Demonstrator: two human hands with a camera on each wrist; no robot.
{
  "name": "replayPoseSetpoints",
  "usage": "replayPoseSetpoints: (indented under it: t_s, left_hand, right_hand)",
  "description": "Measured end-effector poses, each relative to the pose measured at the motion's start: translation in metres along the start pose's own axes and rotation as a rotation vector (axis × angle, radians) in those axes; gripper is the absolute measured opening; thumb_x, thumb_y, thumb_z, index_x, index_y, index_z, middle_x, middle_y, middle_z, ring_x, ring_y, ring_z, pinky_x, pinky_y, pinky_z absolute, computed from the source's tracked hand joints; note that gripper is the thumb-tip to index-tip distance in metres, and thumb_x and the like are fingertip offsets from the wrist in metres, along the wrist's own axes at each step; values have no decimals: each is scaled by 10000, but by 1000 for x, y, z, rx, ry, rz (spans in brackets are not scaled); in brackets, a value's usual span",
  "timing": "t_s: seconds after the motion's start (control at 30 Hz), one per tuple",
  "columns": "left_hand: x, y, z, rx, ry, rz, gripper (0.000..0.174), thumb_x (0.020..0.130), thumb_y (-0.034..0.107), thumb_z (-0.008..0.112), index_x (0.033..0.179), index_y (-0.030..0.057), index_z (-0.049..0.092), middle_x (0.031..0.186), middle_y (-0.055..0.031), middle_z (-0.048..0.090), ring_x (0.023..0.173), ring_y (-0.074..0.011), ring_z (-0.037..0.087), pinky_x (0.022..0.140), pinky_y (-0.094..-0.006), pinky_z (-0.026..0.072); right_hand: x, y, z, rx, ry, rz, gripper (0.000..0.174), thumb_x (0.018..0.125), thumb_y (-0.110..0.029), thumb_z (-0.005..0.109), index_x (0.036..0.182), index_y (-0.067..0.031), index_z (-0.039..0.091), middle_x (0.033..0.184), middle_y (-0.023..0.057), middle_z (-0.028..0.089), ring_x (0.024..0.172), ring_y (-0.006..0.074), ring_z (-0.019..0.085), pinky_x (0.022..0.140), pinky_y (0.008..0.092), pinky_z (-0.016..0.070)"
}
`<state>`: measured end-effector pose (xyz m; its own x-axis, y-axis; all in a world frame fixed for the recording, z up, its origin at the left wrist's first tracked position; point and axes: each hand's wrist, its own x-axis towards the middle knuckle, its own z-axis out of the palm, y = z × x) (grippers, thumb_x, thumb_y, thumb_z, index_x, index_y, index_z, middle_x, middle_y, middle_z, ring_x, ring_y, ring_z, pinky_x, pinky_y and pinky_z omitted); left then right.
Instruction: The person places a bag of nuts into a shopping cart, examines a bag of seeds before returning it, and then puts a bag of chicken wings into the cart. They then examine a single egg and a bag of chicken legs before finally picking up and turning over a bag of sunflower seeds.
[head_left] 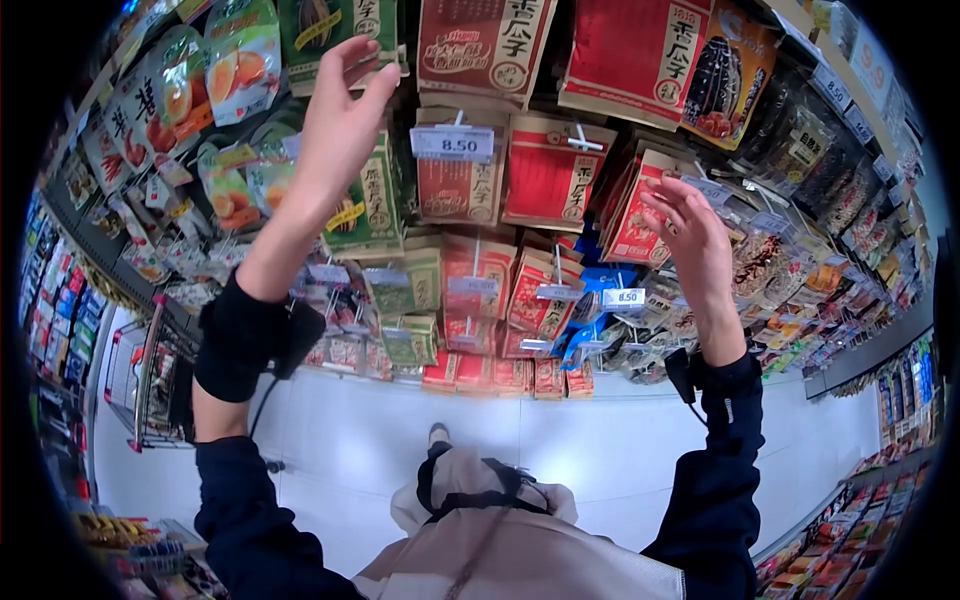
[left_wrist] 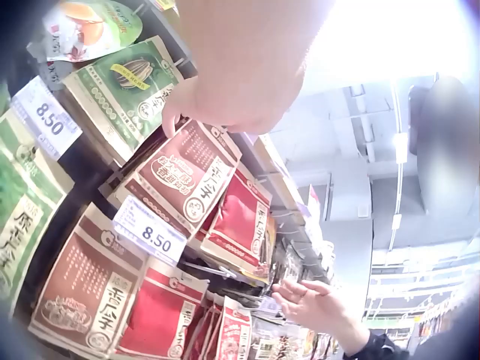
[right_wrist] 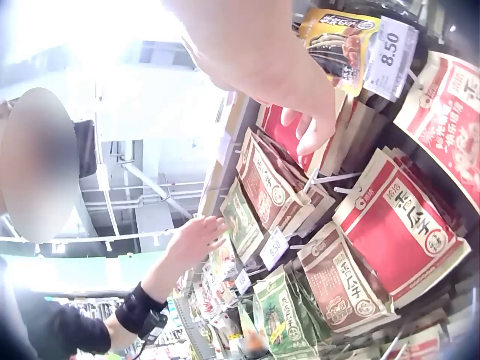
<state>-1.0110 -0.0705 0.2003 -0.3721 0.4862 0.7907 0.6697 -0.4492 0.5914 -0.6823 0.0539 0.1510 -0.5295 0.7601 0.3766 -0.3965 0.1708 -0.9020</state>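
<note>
Currently my left grip is released near a green packet, my right grip likewise beside a red packet.

A red-railed shopping cart stands on the shiny pale floor, with colourful packaged goods farther left.

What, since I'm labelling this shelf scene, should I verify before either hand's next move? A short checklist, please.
1. Left hand free: ok, it holds nothing.
2. Right hand free: ok, it holds nothing either.
3. Left hand clear of the green packet: cannot tell; they overlap in the head view.
4. Price tag by the brown packets readable: ok, it shows 8.50.
5. Cart in view: ok, on the person's left.
</note>
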Motion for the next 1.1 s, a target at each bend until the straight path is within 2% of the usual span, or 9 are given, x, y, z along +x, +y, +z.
replayPoseSetpoints:
  t_s: [0.13, 0.27, 0.37, 0.4, 0.47, 0.57, 0.63, 0.93, 1.1]
  left_hand:
    - [-85, 14, -16, -26, 147, 32, 357, 891, 131, 449, 1216, 16, 359, 1230, -110, 440, 1132, -201, 437, 889, -302, 390]
    - [-196, 12, -25, -38, 149, -210, 404, 878, 126, 438, 1249, 35, 308, 1262, -127, 392, 1161, -235, 396, 939, -350, 346]
    - [-262, 8, -28, 50, 102, -356, 417, 879, 104, 432, 1262, 33, 284, 1273, -137, 372, 1161, -238, 398, 925, -338, 350]
    - [-277, 11, -28, -9, 133, -444, 431, 866, 92, 457, 1250, 14, 278, 1264, -144, 369, 1149, -218, 405, 891, -302, 361]
    - [-303, 13, -29, 4, 146, -518, 436, 865, 89, 457, 1253, 17, 272, 1260, -145, 372, 1148, -216, 405, 890, -302, 361]
    - [-324, 12, -32, 12, 168, -580, 434, 861, 74, 455, 1252, 28, 273, 1260, -146, 370, 1146, -222, 404, 880, -295, 364]
    - [-334, 11, -33, -23, 201, -618, 432, 858, 66, 454, 1250, 32, 276, 1264, -146, 365, 1144, -226, 404, 875, -292, 367]
    - [-365, 2, -66, -58, 307, -700, 439, 851, 59, 458, 1252, 41, 281, 1269, -145, 353, 1128, -222, 420, 863, -327, 394]
    - [-385, 3, -112, -74, 353, -736, 446, 844, 41, 456, 1253, 39, 277, 1261, -148, 353, 1115, -221, 431, 851, -326, 398]
  right_hand:
    - [-34, 37, -8, 104, 24, 66, 365, 886, -286, 404, 1125, -17, 466, 1148, 134, 507, 1067, 232, 493, 890, 358, 398]
    - [-79, 84, -3, 250, 48, 190, 359, 877, -282, 415, 1109, -13, 467, 1145, 136, 505, 1059, 230, 493, 884, 366, 404]
    - [-111, 108, 0, 364, 62, 288, 366, 872, -276, 416, 1112, -3, 455, 1146, 148, 495, 1057, 235, 490, 880, 360, 405]
    - [-120, 114, 0, 367, 70, 301, 365, 869, -269, 417, 1111, 3, 450, 1148, 154, 490, 1055, 240, 491, 879, 356, 405]
    - [-134, 129, -1, 400, 93, 363, 357, 866, -262, 421, 1108, -1, 452, 1145, 151, 493, 1051, 240, 493, 878, 353, 408]
    - [-152, 151, 2, 521, 80, 496, 334, 868, -243, 413, 1092, 1, 459, 1158, 148, 491, 1064, 243, 491, 877, 350, 411]
    - [-161, 161, 8, 599, 120, 595, 349, 869, -222, 398, 1113, 23, 447, 1166, 178, 484, 1061, 268, 498, 880, 362, 424]
    - [-189, 183, 45, 511, 176, 738, 314, 876, -192, 365, 1105, 6, 448, 1148, 157, 495, 1048, 263, 503, 878, 378, 412]
    - [-200, 200, 83, 494, 161, 763, 307, 875, -184, 367, 1098, 7, 456, 1133, 155, 506, 1030, 266, 516, 871, 375, 419]
